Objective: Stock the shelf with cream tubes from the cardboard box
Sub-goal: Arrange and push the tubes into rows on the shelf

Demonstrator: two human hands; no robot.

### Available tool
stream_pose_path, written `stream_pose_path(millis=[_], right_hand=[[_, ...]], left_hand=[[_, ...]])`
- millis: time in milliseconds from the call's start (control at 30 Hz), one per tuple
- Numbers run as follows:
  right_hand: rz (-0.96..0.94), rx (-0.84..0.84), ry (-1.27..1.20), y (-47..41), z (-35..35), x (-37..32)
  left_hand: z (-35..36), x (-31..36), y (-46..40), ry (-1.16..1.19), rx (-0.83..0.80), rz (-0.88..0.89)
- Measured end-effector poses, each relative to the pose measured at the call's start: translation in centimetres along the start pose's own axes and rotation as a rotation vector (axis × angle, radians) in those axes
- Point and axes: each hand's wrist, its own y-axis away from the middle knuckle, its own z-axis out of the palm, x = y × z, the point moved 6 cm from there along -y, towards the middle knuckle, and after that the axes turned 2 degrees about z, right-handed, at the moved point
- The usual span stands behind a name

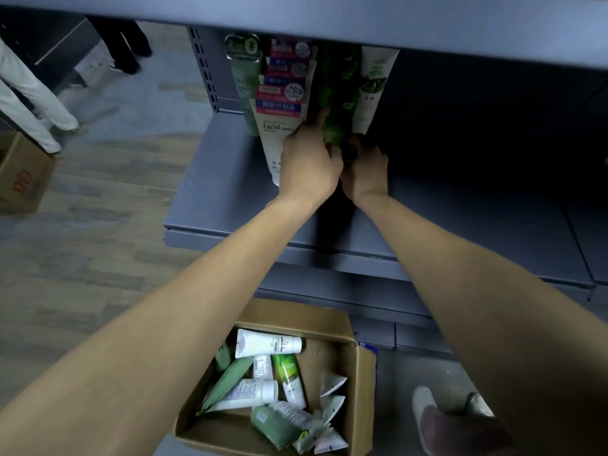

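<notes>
While both hands are working near shelf back-left corner, left hand and right hand are gripping green tube; nudging Facial tube risks toppling row. Cardboard box sitting below.

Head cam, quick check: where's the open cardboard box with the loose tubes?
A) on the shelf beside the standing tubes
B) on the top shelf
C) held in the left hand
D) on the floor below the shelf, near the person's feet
D: the cardboard box sits on the floor below the shelf, while both hands are up at the dark green tube.
</notes>
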Motion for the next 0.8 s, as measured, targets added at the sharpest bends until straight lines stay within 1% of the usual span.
stream_pose_path(millis=[233, 600, 800], right_hand=[[0.037, 0.005, -0.093, -0.5, -0.2, -0.5], [0.102, 0.015, -0.139, -1.4, 0.3, -0.6], [0.079, 0.022, -0.057, -2.3, 0.7, -0.7]], left_hand=[[0.2, -0.8, -0.1, -0.008, -0.021, -0.008], [0.5, -1.5, -0.1, 0.01, -0.047, -0.01], [0.5, -2.1, -0.4, 0.019, -0.046, -0.01]])
